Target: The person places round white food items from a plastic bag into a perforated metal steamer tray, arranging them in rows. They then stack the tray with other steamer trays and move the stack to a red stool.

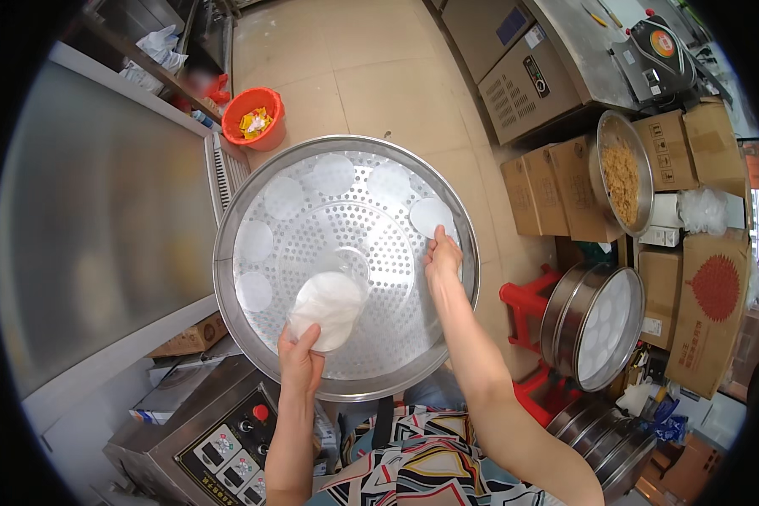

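A large round perforated metal steamer tray [386, 253] lies in front of me. Several thin white paper rounds, one of them at the upper left [284, 198], form an arc along its left and upper wall. My left hand [302, 357] grips a stack of white paper rounds [332, 303], partly in a clear plastic bag, over the lower middle of the tray. At the right wall, my right hand [444, 253] has its fingertips on the lower edge of one white round [431, 217]; whether they pinch it or only press it is hard to tell.
An orange bucket [278, 129] with yellow wrappers stands on the floor beyond the tray. To the right are cardboard boxes [572, 183], a metal bowl of crumbly tan food [621, 183], red stools [528, 307] and stacked steamer trays [566, 322]. A machine with knobs [228, 436] stands lower left.
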